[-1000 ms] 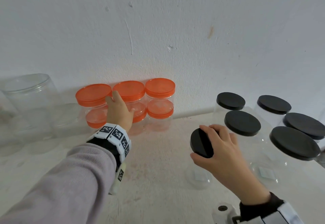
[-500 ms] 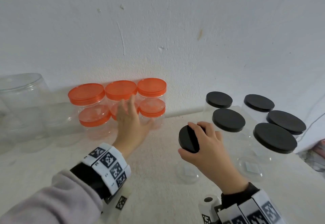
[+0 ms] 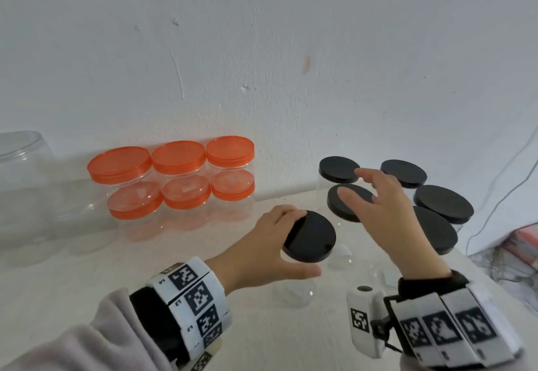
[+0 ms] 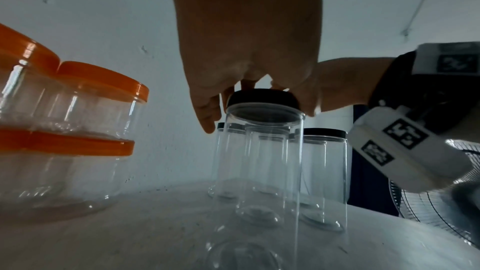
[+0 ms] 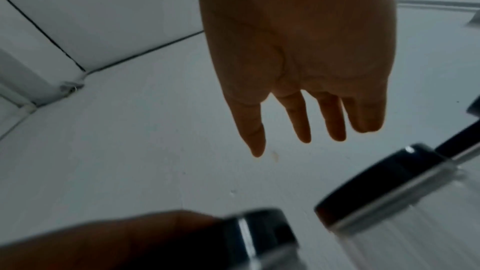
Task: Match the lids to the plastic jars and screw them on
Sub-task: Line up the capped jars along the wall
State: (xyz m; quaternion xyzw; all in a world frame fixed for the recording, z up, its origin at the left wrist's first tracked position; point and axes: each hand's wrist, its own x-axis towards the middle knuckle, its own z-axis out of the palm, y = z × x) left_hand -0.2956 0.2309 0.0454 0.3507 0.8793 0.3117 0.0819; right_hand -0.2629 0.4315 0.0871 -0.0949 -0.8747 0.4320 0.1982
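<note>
A tall clear jar (image 4: 262, 161) stands on the white table, a black lid (image 3: 317, 233) on its mouth. My left hand (image 3: 302, 242) grips that lid from the left, thumb on the near side and fingers curled over the far rim; the left wrist view shows the lid (image 4: 261, 98) sitting level on the jar. My right hand (image 3: 358, 187) hovers open, fingers spread, above the black-lidded jars (image 3: 442, 204) at the right and holds nothing. In the right wrist view its fingers (image 5: 298, 126) hang straight, with the gripped lid (image 5: 259, 233) below.
Orange-lidded jars (image 3: 174, 178) are stacked two high against the wall at the back left. A large clear jar (image 3: 23, 181) without a lid stands far left. The table's right edge has a cable (image 3: 495, 204) beyond it, and a fan (image 4: 441, 213) stands behind.
My left hand left the orange jars and took hold of the black lid. The right hand let go of that lid and moved back right over the black-lidded jars.
</note>
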